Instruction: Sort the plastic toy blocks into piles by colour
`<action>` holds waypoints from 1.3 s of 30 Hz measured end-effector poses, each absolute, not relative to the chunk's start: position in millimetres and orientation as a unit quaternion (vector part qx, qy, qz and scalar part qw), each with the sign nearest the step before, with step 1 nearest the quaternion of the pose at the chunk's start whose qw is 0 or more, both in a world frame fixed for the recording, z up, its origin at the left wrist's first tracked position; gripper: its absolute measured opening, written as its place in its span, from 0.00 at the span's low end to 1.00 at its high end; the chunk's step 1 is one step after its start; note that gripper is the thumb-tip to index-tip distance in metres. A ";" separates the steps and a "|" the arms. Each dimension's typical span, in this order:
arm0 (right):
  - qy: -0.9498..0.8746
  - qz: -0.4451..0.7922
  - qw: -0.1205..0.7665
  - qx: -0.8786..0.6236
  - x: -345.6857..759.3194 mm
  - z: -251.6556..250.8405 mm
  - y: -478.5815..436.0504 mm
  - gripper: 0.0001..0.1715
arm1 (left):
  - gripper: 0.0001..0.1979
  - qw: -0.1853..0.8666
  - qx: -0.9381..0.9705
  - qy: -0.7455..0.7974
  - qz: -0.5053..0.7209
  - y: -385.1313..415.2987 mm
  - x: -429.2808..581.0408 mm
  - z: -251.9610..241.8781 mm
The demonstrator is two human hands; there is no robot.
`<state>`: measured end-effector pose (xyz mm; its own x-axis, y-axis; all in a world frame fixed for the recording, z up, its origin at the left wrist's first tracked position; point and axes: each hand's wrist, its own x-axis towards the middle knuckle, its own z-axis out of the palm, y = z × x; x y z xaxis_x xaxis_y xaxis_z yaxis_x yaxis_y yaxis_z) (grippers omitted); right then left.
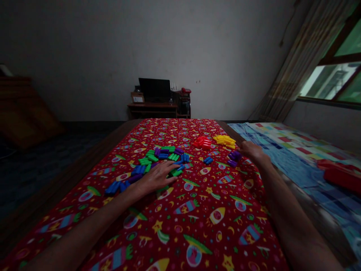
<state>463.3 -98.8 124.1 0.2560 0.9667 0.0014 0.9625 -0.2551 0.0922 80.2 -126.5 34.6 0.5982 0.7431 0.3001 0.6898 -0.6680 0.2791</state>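
Over a loose heap of blue, green and purple plastic pieces reaches my left hand [161, 175], fingers stretched and thumb apart. Its fingertips lie at a blue piece [181, 167] and a green piece [177, 172]; I cannot tell whether they press on them. At the right edge of the cloth, my right hand [252, 151] has its fingers curled beside a small purple pile [234, 158]. What those fingers hold, if anything, is hidden. Between the hands lie a few blue pieces [208, 160]. Farther back are a red pile [202, 142] and a yellow pile [225, 141].
A red cloth [194, 218] with rockets and stars covers the table. To the right is a bed with a patchwork cover [293, 139] and a red object [340, 175]. By the far wall a monitor [155, 89] stands on a desk [152, 110]. A wooden cabinet [25, 109] is at left.
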 end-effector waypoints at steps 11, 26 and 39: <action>0.864 0.014 -0.123 0.489 348.0 87.9 -117.6 0.15 | 0.21 0.123 0.833 0.486 0.233 -110.8 40.5 83.3; 0.908 0.030 -0.230 0.349 306.7 23.0 -131.2 0.13 | 0.12 0.085 0.829 0.527 0.167 -106.9 35.2 64.0; 0.842 -0.144 -0.409 0.320 303.1 24.4 -132.7 0.24 | 0.10 0.097 0.855 0.422 0.285 -128.5 80.9 74.8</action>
<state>303.1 -132.7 24.4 -0.4602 0.6579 0.5962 0.4218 0.7529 -0.5052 80.9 -128.5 74.8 0.4821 0.7767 0.4054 0.6663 -0.6255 0.4060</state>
